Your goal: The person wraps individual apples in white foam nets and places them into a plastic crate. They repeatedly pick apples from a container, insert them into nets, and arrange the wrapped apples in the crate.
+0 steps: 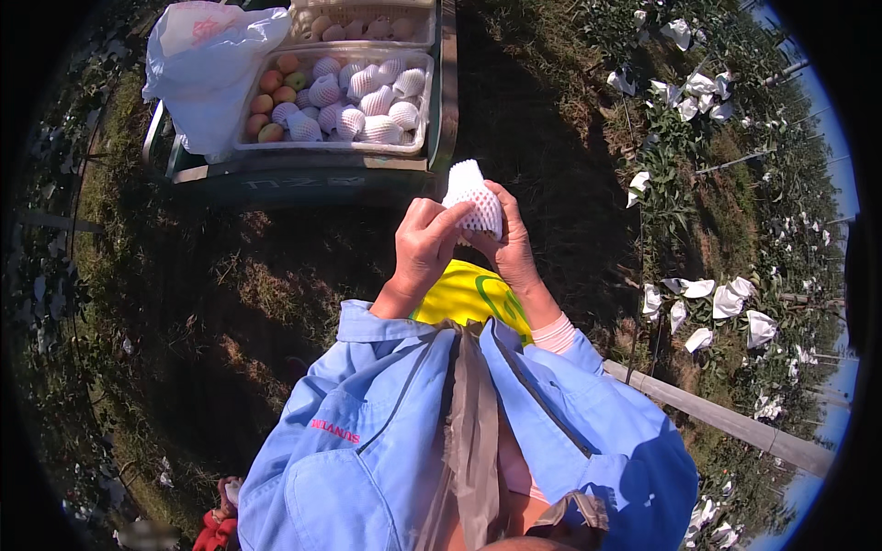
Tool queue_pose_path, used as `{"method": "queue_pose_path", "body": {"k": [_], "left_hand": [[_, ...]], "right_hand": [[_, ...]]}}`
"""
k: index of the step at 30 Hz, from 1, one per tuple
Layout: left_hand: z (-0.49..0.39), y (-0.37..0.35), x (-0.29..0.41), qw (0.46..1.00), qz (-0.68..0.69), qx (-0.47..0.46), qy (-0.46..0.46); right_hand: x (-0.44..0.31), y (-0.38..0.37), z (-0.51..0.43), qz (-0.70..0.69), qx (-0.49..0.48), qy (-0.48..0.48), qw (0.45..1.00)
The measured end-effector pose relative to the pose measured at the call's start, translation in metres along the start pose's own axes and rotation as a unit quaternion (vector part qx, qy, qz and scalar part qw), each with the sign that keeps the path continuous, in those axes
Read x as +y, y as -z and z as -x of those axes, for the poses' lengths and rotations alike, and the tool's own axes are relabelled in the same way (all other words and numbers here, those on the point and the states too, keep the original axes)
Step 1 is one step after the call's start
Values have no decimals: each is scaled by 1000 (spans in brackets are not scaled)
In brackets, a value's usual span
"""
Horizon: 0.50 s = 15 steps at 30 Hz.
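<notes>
Both hands hold a fruit in a white foam net sleeve (475, 203) in front of the chest. My left hand (424, 237) pinches the near side of the net with thumb and finger. My right hand (513, 241) wraps around the other side and the bottom. Pinkish colour shows through the mesh, and the sleeve's top end sticks up narrow. Ahead and to the left, a white plastic crate (331, 146) holds several net-wrapped fruits (377, 100) and, on its left side, several bare red-yellow fruits (269, 81).
A white plastic bag (200, 82) hangs beside the crate on a green cart (275, 182). Behind is another crate (362, 45) of fruit. Trees with white bags (730, 299) and a long pole (730, 413) stand right. A person's red sleeve (215, 532) shows at lower left.
</notes>
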<state>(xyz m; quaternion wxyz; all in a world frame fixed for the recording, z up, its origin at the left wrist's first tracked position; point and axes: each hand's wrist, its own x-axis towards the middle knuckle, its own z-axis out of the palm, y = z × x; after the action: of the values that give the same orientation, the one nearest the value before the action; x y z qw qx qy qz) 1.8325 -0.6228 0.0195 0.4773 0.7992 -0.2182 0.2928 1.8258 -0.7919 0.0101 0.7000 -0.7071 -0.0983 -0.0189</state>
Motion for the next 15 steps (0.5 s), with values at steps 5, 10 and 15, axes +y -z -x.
{"method": "queue_pose_path", "body": {"k": [5, 10, 15], "left_hand": [[-78, -41, -21, 990, -55, -23, -126], [-158, -102, -48, 987, 80, 6, 139], [-212, -191, -65, 990, 19, -30, 139]], "right_hand": [[12, 31, -79, -169, 44, -18, 985], [20, 92, -169, -266, 67, -35, 961], [41, 167, -251, -273, 11, 9, 962]]}}
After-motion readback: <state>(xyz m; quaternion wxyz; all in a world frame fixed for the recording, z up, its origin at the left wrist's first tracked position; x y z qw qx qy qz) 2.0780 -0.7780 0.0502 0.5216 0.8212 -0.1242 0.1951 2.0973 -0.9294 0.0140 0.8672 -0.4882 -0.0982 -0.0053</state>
